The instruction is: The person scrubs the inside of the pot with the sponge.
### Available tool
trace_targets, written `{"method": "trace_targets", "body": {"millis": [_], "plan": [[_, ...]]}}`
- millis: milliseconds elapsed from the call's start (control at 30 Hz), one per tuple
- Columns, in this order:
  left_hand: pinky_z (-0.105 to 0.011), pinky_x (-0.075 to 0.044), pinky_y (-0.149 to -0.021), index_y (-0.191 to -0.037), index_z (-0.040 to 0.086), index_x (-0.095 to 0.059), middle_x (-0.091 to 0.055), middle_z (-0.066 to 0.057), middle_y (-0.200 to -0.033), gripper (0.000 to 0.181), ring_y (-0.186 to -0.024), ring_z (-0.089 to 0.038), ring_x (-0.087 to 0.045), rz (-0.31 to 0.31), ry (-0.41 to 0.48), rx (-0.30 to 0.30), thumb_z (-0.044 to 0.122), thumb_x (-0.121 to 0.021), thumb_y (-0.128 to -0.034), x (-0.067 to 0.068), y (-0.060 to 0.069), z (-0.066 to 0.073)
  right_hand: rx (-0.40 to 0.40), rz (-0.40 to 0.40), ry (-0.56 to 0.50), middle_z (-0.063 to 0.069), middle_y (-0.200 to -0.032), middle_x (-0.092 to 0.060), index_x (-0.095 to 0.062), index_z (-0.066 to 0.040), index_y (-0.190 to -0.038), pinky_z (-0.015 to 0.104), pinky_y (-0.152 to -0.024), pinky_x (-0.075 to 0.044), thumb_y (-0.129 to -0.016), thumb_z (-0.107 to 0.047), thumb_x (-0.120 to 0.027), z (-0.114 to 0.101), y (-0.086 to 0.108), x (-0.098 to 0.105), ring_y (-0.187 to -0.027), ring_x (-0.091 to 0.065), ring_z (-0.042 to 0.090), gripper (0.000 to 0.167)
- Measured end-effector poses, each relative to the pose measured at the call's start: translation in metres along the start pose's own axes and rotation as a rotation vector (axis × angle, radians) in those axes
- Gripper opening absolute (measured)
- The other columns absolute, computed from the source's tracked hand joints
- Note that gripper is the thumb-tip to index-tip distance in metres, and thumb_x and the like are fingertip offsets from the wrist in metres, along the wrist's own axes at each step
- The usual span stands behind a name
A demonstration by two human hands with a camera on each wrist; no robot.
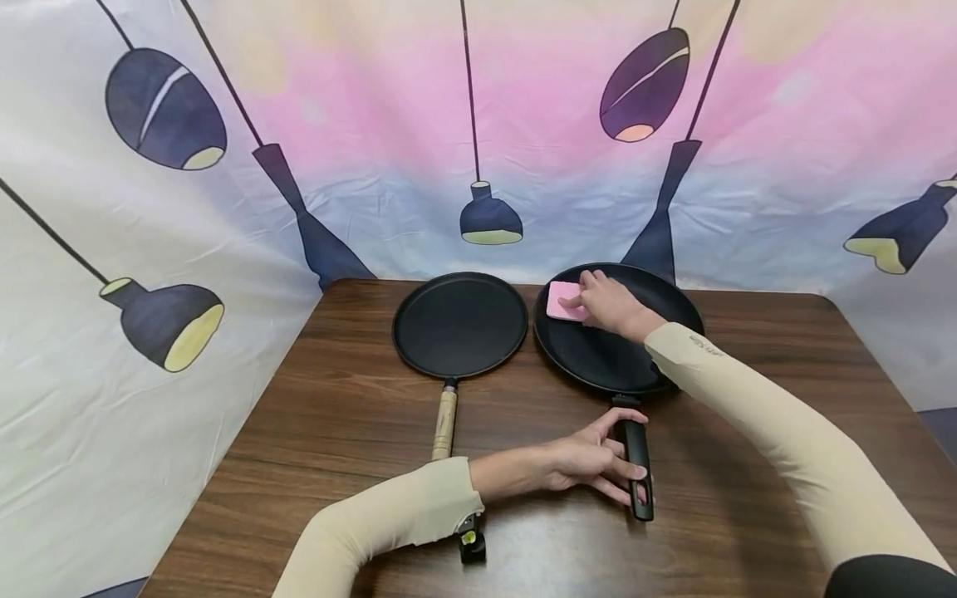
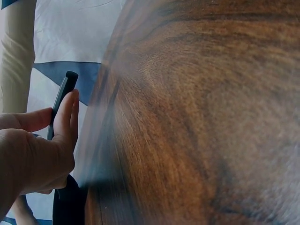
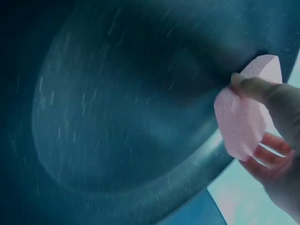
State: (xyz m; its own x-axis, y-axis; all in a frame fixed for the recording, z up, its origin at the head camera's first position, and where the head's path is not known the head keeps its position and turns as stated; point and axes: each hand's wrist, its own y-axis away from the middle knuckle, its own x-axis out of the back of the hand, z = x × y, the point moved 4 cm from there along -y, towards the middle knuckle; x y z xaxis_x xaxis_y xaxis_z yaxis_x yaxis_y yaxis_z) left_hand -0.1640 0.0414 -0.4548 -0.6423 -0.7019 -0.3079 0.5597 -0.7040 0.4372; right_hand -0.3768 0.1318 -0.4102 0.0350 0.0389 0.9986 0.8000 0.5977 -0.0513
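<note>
A large black frying pan (image 1: pixel 598 357) sits at the back right of the table. My left hand (image 1: pixel 591 461) grips its black handle (image 1: pixel 637 465), thumb and fingers on either side; the left wrist view shows the handle (image 2: pixel 60 103) between them. Inside the pan, at its left side, my right hand (image 1: pixel 609 303) holds a pink sponge (image 1: pixel 562 301). The right wrist view shows the thumb pressed into the sponge (image 3: pixel 241 117) near the pan's rim, with fingers behind it. Small light specks or streaks mark the pan's dark inner surface (image 3: pixel 117 122).
Left of the frying pan lies a flat black griddle pan (image 1: pixel 459 324) with a wooden handle (image 1: pixel 444 423), partly behind my left forearm. Both pans rest on a brown wooden table (image 1: pixel 336 399). A cloth backdrop printed with lamps (image 1: pixel 419 208) hangs right behind the table's far edge.
</note>
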Motion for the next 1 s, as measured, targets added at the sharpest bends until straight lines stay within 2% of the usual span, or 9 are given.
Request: {"method": "trace_targets", "body": {"millis": [133,233,300,467,633,700,800,933,1000], "plan": [[-0.05,-0.062,-0.086,-0.137,0.037,-0.043,-0.065,-0.013,-0.101,0.067,-0.108,-0.051,-0.068,0.001,0.005,0.001,-0.012,-0.061,-0.0954,-0.001,0.001,0.0,-0.004,0.096,0.196,0.026,-0.115,-0.053,-0.076,-0.01,-0.121,0.054,-0.086,-0.053,-0.09,-0.007,-0.077,0.012,-0.002,0.004,-0.105,-0.052,0.041,0.032],[-0.049,-0.063,-0.086,-0.137,0.036,-0.043,-0.065,-0.013,-0.101,0.066,-0.109,-0.052,-0.067,-0.001,0.003,0.0,-0.012,-0.061,-0.0955,-0.002,0.001,0.0,-0.089,0.099,0.278,0.028,-0.116,-0.052,-0.076,-0.006,-0.114,0.057,-0.09,-0.051,-0.095,-0.005,-0.068,0.026,0.001,0.006,-0.111,-0.051,0.044,0.02],[-0.049,-0.063,-0.086,-0.137,0.036,-0.043,-0.065,-0.013,-0.101,0.066,-0.109,-0.052,-0.067,0.0,0.001,0.0,-0.012,-0.061,-0.0955,-0.002,0.001,0.0,-0.155,0.067,0.315,0.029,-0.116,-0.051,-0.075,-0.006,-0.115,0.057,-0.091,-0.05,-0.101,-0.008,-0.061,0.036,0.006,0.008,-0.111,-0.05,0.044,0.02],[-0.047,-0.063,-0.084,-0.138,0.035,-0.043,-0.065,-0.011,-0.1,0.066,-0.105,-0.048,-0.07,0.013,-0.001,-0.006,-0.012,-0.062,-0.0949,0.0,0.002,-0.001,-0.253,0.012,0.343,0.03,-0.116,-0.05,-0.074,-0.006,-0.112,0.057,-0.09,-0.048,-0.103,-0.012,-0.056,0.055,0.028,0.014,-0.11,-0.048,0.045,0.021],[-0.045,-0.064,-0.083,-0.141,0.033,-0.042,-0.065,-0.011,-0.102,0.066,-0.102,-0.045,-0.073,0.02,-0.007,-0.019,-0.011,-0.062,-0.0952,0.003,0.003,0.0,-0.262,0.038,0.332,0.031,-0.11,-0.05,-0.075,-0.004,-0.099,0.055,-0.087,-0.049,-0.095,-0.007,-0.061,0.063,0.056,0.025,-0.107,-0.049,0.046,0.015],[-0.045,-0.064,-0.083,-0.141,0.033,-0.042,-0.065,-0.011,-0.102,0.066,-0.103,-0.046,-0.072,0.015,-0.007,-0.02,-0.01,-0.062,-0.0954,0.004,0.003,0.0,-0.262,0.036,0.332,0.032,-0.108,-0.051,-0.074,-0.002,-0.097,0.056,-0.086,-0.05,-0.096,-0.009,-0.061,0.064,0.067,0.03,-0.106,-0.051,0.047,0.014],[-0.044,-0.064,-0.083,-0.14,0.034,-0.042,-0.064,-0.011,-0.102,0.066,-0.101,-0.044,-0.073,0.009,-0.01,-0.016,-0.011,-0.062,-0.0954,0.003,0.003,-0.001,-0.286,-0.039,0.34,0.032,-0.106,-0.053,-0.072,0.0,-0.101,0.056,-0.088,-0.052,-0.097,-0.012,-0.063,0.064,0.083,0.035,-0.106,-0.053,0.047,0.015],[-0.042,-0.065,-0.08,-0.14,0.034,-0.043,-0.065,-0.01,-0.1,0.065,-0.094,-0.037,-0.075,0.009,-0.025,-0.013,-0.01,-0.063,-0.0953,0.001,0.001,-0.001,-0.333,-0.219,0.314,0.031,-0.105,-0.056,-0.069,0.002,-0.106,0.057,-0.087,-0.055,-0.085,-0.012,-0.075,0.059,0.101,0.043,-0.103,-0.055,0.046,0.026],[-0.042,-0.065,-0.081,-0.14,0.034,-0.043,-0.065,-0.01,-0.101,0.065,-0.096,-0.038,-0.075,0.006,-0.027,-0.013,-0.01,-0.063,-0.0954,0.001,0.001,-0.001,-0.347,-0.312,0.257,0.029,-0.105,-0.059,-0.07,-0.001,-0.108,0.055,-0.083,-0.057,-0.079,-0.011,-0.078,0.055,0.108,0.048,-0.099,-0.056,0.043,0.032]]}}
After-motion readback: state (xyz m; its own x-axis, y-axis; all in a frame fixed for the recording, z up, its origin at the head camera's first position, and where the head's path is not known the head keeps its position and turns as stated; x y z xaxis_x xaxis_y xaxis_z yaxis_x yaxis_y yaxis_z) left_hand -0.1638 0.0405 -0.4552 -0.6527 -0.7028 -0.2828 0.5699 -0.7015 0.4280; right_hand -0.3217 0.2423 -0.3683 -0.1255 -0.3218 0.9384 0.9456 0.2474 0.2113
